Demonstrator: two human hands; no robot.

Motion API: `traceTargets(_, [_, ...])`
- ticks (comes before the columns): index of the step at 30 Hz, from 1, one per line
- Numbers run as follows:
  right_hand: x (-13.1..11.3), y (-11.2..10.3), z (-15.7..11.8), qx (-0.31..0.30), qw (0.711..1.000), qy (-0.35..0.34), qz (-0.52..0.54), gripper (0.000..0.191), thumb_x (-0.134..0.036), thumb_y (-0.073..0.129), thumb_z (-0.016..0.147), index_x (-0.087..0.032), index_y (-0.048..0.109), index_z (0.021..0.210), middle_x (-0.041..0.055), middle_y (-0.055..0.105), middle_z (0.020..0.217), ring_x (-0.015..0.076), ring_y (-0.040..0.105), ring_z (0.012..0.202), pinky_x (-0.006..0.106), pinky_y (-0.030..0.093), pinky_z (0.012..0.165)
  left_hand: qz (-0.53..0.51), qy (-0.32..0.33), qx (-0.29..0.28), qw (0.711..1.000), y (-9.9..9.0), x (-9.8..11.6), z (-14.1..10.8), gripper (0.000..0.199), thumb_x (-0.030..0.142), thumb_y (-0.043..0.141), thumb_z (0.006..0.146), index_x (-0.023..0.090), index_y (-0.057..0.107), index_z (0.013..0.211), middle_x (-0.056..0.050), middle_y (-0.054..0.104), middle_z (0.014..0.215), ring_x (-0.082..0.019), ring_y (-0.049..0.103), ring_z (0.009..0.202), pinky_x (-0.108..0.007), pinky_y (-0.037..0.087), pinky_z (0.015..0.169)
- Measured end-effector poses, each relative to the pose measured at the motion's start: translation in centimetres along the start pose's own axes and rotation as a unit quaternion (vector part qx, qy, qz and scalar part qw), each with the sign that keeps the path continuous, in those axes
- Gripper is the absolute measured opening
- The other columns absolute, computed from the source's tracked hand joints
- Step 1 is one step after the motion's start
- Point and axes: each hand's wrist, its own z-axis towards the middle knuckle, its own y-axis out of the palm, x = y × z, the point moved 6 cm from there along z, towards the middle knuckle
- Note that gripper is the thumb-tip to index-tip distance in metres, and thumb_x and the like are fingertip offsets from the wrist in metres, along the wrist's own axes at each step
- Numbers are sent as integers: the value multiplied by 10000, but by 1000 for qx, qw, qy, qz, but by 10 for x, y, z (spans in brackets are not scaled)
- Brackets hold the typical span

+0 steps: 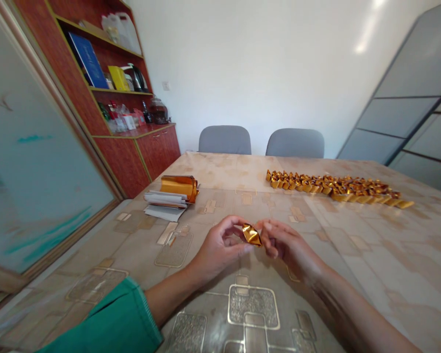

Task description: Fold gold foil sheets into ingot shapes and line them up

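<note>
Over the near middle of the table, a folded gold foil-paper ingot [251, 235] is pinched between the thumb and fingers of my left hand [222, 242]. My right hand [284, 242] is closed at the ingot's right end, its curled fingertips against the foil; part of their contact is hidden. A stack of gold foil sheets [178, 185], curled at the edge, lies beyond my left hand. White-backed sheets [165, 203] are with it at the near side. Far right, many finished gold paper ingots [327, 185] sit packed in long rows.
A patterned cover lies over the table [220, 176]. Two grey chairs [225, 139] stand at its far edge, before a white wall. On the left are a red-brown shelf cabinet [158, 144] with bottles and boxes, and a frosted sliding door [47, 157].
</note>
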Motion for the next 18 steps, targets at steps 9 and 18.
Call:
traceTargets(9, [-37,36,-20,-15,831,-300,-468,193,-195,563,926,-260,575,1107,83,547,1110,236,543,1005,379,476,831,-35,-43,91,994,-2,-3,-5,358,165,788,689,179,594,989,-15,688,847,-163,638,801,-258,475,732])
traceTargets(18, [-35,38,-19,-17,821,-311,-478,225,-99,517,929,-231,567,1104,72,599,1043,211,596,967,354,490,838,-204,-110,31,972,7,-15,-7,373,178,811,723,166,570,1008,-20,690,880,-112,614,744,-219,453,673])
